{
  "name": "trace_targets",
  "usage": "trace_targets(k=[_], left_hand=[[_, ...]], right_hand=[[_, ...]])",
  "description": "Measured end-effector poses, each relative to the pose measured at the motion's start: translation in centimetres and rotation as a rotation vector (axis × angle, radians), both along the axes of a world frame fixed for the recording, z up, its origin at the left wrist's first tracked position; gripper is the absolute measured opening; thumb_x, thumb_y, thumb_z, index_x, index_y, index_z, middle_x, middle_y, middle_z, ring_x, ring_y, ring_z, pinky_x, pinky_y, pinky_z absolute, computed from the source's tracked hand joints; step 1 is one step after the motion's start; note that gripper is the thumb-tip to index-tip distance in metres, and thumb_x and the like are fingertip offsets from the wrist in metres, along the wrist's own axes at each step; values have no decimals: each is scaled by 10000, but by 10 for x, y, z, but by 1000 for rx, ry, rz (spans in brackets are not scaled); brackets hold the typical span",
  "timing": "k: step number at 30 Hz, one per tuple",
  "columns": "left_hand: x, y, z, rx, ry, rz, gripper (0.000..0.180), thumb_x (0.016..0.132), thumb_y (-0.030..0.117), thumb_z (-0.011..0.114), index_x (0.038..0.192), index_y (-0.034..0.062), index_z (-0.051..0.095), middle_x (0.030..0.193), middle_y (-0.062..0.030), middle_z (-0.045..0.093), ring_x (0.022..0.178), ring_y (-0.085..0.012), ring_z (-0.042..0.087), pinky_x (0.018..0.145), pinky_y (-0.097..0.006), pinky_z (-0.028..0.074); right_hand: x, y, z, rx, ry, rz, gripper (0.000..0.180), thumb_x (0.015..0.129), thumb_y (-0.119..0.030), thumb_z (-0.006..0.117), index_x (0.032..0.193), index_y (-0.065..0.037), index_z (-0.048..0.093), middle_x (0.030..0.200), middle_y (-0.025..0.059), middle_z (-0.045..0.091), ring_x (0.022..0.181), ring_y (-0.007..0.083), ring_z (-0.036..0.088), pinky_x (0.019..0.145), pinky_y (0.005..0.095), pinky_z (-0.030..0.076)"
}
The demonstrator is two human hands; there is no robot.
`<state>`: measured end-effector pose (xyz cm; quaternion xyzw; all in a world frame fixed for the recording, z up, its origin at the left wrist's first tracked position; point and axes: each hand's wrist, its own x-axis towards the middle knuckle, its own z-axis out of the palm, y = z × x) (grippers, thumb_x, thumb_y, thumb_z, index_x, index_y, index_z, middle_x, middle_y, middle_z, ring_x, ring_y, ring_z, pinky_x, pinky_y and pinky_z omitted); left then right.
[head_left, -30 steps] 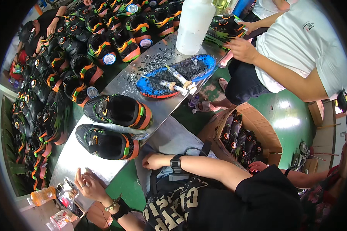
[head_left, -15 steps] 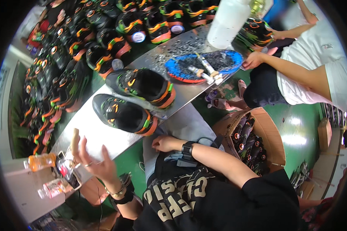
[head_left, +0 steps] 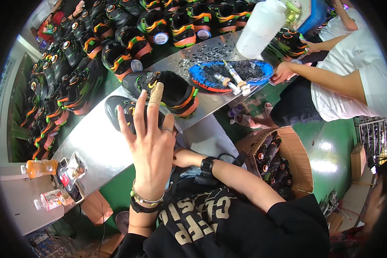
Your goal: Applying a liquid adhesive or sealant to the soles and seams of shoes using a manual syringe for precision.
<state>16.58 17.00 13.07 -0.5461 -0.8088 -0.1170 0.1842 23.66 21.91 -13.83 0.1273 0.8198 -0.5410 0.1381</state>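
My left hand [head_left: 151, 144] is open, palm down with fingers spread, over the near black shoe [head_left: 115, 106] on the metal table [head_left: 92, 133]. One finger has a tan wrapping. The hand hides much of that shoe, so I cannot tell whether it touches it. Just beyond stands a second black shoe [head_left: 176, 88] with orange and green trim, overlapped by my fingertips. My right hand [head_left: 184, 158] rests low near my lap, below the table edge. Its fingers are hidden behind my left hand.
A blue dish [head_left: 265, 71] with black bits and two slender tubes lies by a white bottle [head_left: 262, 30]. A co-worker's hand [head_left: 283, 71] is beside the dish. Rows of shoes [head_left: 155, 23] stand beyond the table. A cardboard box [head_left: 303, 159] of shoes is at right; drink bottles [head_left: 41, 167] at left.
My left hand has moved right from the table's left part to over the near shoe, fingers now stretched forward. My right hand has stayed near my lap.
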Motion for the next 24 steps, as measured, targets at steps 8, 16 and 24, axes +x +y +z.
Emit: trace_targets(k=[8, 16, 24], left_hand=[[-7, 10, 8, 87, -142, -297, 140, 612, 82, 747, 694, 63, 636, 1225, -34, 569, 1207, -273, 471, 1082, -524, 276], [-22, -13, -7, 507, -313, 77, 132, 691, -9, 746, 733, 33, 628, 1221, -129, 563, 1091, -320, 528, 854, -422, 445], [-7, -7, -6, 207, -142, -126, 281, 682, 141, 769, 945, 100, 681, 1281, -106, 531, 1187, -340, 477, 1022, -466, 352]], right_hand=[[1, -3, 2, 23, 16, -20, 237, 849, -227, 559, 967, -64, 684, 895, 125, 688, 865, 289, 653, 776, 379, 495], [5, -3, -2, 12, 74, -59, 212, 871, -214, 560, 960, -50, 660, 834, 99, 682, 795, 267, 647, 733, 373, 487], [4, -1, 3, 14, -11, -16, 201, 845, -198, 567, 945, -58, 672, 844, 111, 682, 813, 280, 650, 742, 378, 489]])
